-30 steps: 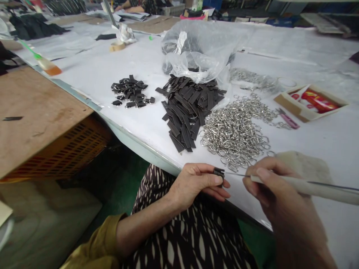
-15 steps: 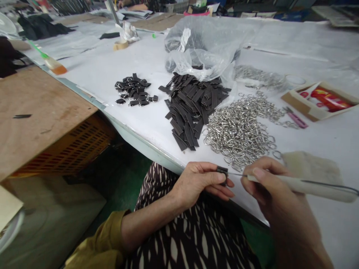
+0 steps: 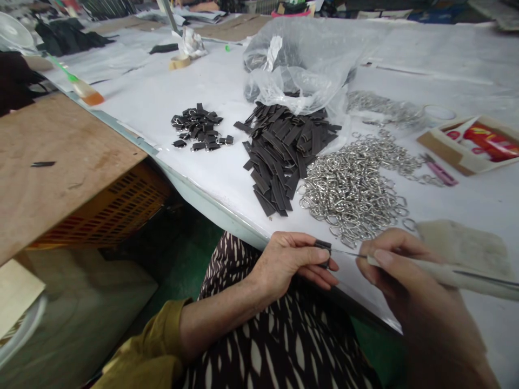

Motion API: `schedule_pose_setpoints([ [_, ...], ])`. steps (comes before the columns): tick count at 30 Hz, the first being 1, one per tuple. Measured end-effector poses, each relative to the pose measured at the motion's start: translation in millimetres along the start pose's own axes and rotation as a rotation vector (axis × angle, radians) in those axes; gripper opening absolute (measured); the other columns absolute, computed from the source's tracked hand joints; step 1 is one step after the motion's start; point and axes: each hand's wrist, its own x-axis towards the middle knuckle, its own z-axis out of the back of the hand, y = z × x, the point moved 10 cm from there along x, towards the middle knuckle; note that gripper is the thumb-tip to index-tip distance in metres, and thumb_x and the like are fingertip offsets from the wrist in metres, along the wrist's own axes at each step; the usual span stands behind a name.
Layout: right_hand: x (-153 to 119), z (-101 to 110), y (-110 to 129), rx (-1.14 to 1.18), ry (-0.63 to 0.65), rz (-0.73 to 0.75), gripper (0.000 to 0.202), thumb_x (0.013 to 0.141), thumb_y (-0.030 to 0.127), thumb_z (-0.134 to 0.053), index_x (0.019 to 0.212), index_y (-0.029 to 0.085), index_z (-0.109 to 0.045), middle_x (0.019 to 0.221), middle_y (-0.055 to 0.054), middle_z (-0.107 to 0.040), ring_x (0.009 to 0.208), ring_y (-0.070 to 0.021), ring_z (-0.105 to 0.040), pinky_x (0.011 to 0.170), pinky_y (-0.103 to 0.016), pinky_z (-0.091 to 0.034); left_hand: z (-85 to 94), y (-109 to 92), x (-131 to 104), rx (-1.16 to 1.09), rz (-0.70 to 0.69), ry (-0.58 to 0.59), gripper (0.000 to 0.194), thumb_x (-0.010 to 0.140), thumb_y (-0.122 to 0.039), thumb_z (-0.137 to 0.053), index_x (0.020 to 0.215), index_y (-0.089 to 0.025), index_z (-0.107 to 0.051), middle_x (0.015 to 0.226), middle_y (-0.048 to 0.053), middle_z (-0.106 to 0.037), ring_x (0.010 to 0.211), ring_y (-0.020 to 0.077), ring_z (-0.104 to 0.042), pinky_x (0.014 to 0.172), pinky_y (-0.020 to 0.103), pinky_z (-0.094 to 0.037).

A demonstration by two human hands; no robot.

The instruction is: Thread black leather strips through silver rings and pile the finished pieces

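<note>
Hands barely move since a second ago; your left hand (image 3: 292,259) still pinches the tab (image 3: 323,249) at the near table (image 3: 211,178) edge; your right hand (image 3: 399,265), fingers closed on the brush (image 3: 446,274), keeps its tip on it, near the rings (image 3: 352,189).

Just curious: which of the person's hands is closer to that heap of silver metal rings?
Right. The right hand sits just below the metal rings; the left hand lies lower left, farther off.

Both hands (image 3: 295,262) (image 3: 395,270) in pinching grip
</note>
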Motion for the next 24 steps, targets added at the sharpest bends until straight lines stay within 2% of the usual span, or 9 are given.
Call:
schedule_pose_setpoints([
  [5, 2.2, 1.8, -5.5, -0.022, 0.005, -0.037, 0.025, 0.067, 0.037, -0.068, 0.061, 0.021, -0.050, 0.055, 0.001, -0.045, 0.056, -0.0110, -0.038, 0.047, -0.023, -0.026, 1.1, 2.7, 1.1, 0.009, 0.013, 0.014, 0.018, 0.064, -0.021, -0.070, 0.069, -0.005, -0.062, 0.066, 0.009, -0.066, 0.051, 0.0164, -0.065, 0.046, 0.023, -0.052],
  [9, 4.8, -2.0, -5.7, 0.036, 0.029, -0.014, 0.021, 0.069, 0.035, -0.066, 0.061, 0.020, -0.052, 0.052, 0.002, -0.044, 0.053, -0.0104, -0.038, 0.047, -0.023, -0.026, -0.1, 1.8, 1.2, 0.020, -0.009, 0.041, 0.018, 0.067, -0.022, -0.068, 0.071, -0.005, -0.063, 0.068, 0.009, -0.066, 0.053, 0.0159, -0.065, 0.048, 0.023, -0.053],
  [14, 6.6, -7.5, -4.0, 0.054, 0.084, 0.025, 0.020, 0.072, 0.034, -0.064, 0.062, 0.020, -0.053, 0.050, 0.002, -0.042, 0.050, -0.0097, -0.033, 0.045, -0.024, -0.019, 1.0, 0.9, 1.4, 0.027, -0.028, 0.044, 0.019, 0.069, -0.023, -0.067, 0.070, -0.005, -0.064, 0.068, 0.008, -0.066, 0.053, 0.0149, -0.065, 0.050, 0.022, -0.053],
  [24, 8.2, -9.6, -4.0, 0.045, 0.104, 0.050, 0.019, 0.073, 0.034, -0.063, 0.062, 0.021, -0.054, 0.049, 0.002, -0.040, 0.050, -0.0115, -0.034, 0.046, -0.026, -0.020, 3.3, 0.3, 1.2, 0.015, -0.036, 0.025, 0.019, 0.067, -0.023, -0.069, 0.071, -0.005, -0.064, 0.067, 0.008, -0.066, 0.053, 0.0143, -0.065, 0.050, 0.022, -0.053],
])
